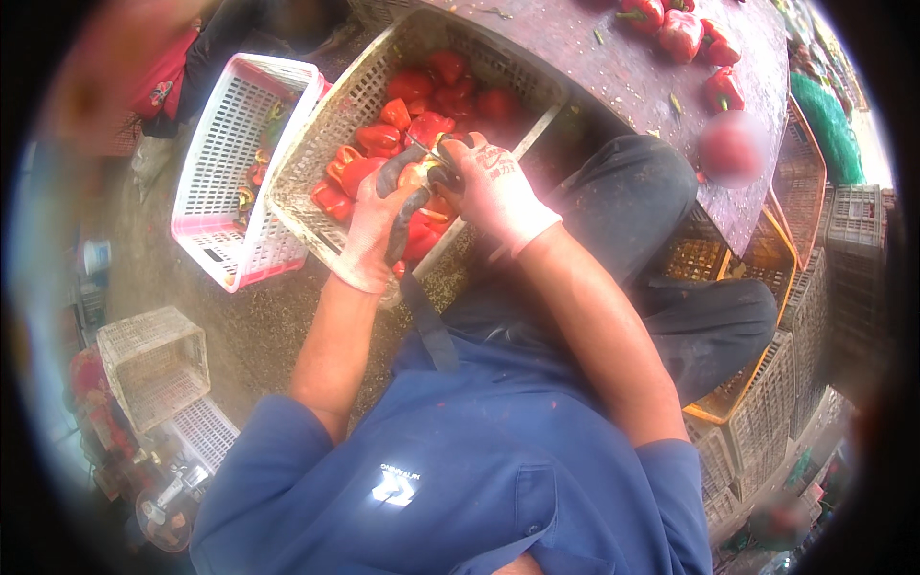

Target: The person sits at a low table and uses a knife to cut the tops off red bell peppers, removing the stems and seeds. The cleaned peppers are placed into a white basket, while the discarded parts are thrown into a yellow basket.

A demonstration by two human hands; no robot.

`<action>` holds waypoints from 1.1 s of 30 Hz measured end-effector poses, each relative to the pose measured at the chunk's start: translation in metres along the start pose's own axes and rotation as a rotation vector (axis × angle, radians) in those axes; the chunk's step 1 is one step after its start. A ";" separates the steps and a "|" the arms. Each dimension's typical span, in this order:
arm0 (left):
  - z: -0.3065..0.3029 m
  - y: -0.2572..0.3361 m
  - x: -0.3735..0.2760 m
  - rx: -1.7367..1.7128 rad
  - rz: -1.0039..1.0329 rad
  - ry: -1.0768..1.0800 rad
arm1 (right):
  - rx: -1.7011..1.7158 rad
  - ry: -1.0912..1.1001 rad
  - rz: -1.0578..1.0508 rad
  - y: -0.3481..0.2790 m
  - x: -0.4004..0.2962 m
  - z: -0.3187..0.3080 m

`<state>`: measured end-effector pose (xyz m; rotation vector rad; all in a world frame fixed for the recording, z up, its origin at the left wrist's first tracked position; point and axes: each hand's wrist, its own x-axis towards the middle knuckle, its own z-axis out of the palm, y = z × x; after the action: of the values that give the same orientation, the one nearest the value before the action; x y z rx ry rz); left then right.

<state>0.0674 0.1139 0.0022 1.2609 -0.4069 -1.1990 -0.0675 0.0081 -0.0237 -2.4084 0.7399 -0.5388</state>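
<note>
My left hand [375, 228], in a pale glove with dark coated fingers, grips a cut red bell pepper [411, 175] with its pale inside showing. My right hand [496, 185], gloved the same way and marked with red print, meets it at the pepper. A thin, dark metal blade [422, 146], apparently a small knife, sticks out from my right fingers; its handle is hidden. Both hands are above the near end of a dirty white plastic crate [307, 224]. In that crate lie several red bell peppers [377, 136], some visibly cut open.
A white and pink crate [205, 215] with pepper scraps [251, 176] stands to the left. Whole red peppers [680, 34] lie on the tabletop [575, 43] at upper right. Orange [780, 237] and grey crates [765, 388] stand right of my knees. An off-white crate [154, 359] is at lower left.
</note>
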 end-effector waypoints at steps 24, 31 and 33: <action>-0.012 0.001 -0.012 0.145 0.061 -0.053 | 0.021 -0.014 -0.039 0.001 0.000 0.000; -0.019 -0.009 -0.008 0.070 0.014 -0.062 | 0.171 -0.091 0.051 0.008 0.006 0.003; -0.019 -0.006 -0.008 0.056 -0.004 -0.033 | 0.112 -0.085 0.016 0.007 0.005 0.003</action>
<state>0.0769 0.1311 -0.0070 1.2923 -0.4649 -1.2203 -0.0648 0.0009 -0.0293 -2.3048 0.6742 -0.4562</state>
